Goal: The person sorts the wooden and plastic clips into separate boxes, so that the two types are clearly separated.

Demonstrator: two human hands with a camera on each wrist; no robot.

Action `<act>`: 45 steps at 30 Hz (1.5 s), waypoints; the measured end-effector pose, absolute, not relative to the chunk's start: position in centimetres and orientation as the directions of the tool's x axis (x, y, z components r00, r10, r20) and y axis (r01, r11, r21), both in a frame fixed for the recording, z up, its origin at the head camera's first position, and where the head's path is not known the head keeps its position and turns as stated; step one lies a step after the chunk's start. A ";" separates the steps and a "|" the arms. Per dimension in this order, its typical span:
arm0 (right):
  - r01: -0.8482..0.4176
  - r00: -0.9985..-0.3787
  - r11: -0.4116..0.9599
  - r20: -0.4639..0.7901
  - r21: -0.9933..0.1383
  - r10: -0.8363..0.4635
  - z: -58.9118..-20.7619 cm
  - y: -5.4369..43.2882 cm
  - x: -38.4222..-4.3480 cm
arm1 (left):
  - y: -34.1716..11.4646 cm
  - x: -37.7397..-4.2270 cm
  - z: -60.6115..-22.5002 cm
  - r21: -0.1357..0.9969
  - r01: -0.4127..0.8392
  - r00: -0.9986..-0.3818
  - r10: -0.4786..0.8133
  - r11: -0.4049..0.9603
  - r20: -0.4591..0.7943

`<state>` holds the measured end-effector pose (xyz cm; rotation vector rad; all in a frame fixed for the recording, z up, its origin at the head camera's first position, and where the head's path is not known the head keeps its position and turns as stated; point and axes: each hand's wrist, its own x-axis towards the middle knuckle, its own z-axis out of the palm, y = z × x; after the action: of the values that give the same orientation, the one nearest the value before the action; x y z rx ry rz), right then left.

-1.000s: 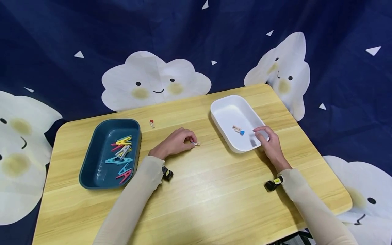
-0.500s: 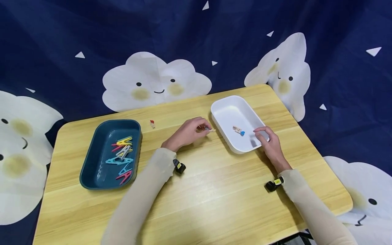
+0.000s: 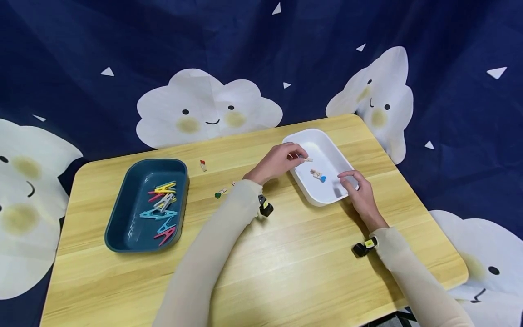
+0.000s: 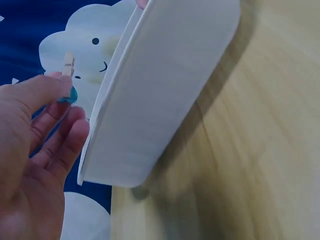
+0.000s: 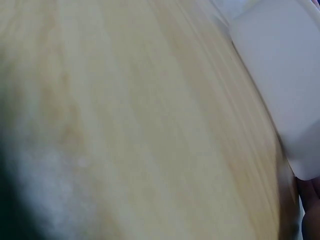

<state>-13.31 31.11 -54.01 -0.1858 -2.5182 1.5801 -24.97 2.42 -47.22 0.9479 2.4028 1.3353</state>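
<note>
In the head view, my left hand (image 3: 282,160) is over the left side of the white bin (image 3: 300,178). Its thumb and fingertips pinch a small wooden clothespin (image 4: 68,65), which has a blue-green ornament at its lower end in the left wrist view. Small wooden clothespins (image 3: 315,173), one with a blue heart, lie on the bin's floor. My right hand (image 3: 362,197) holds the rim at the bin's near right corner. The right wrist view catches only part of its fingers (image 5: 311,212) beside the bin wall.
A dark teal bin (image 3: 135,231) on the left contains several plastic clothespins (image 3: 163,202) in mixed colours. On the table (image 3: 286,263) lie a red-heart clothespin (image 3: 203,165) and a green-heart clothespin (image 3: 220,193). Another small piece (image 3: 233,183) pokes out beside the left sleeve.
My left hand has carried the clothespin rightward and away from me, from the table to over the white bin. The green-heart clothespin has come into sight behind it. My right hand stays put.
</note>
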 end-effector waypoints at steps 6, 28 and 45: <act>0.024 -0.982 0.438 0.062 -0.899 0.180 -54.1 31.1 -13.1 | 4.6 -26.1 -46.8 0.742 0.444 -0.755 0.656 0.502 0.008; -0.035 -0.986 0.440 0.102 -0.898 0.131 -54.1 30.2 -14.0 | 7.4 -27.3 -47.0 0.351 0.514 -0.803 0.582 0.783 -0.124; -0.007 -0.982 0.450 0.090 -0.893 0.163 -54.1 31.3 -13.5 | 6.7 -26.2 -47.6 0.545 0.527 -0.823 0.551 0.652 0.137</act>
<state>-13.51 31.28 -54.05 -0.1375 -2.5327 1.5603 -26.15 6.73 -47.57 0.9201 2.8182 0.9092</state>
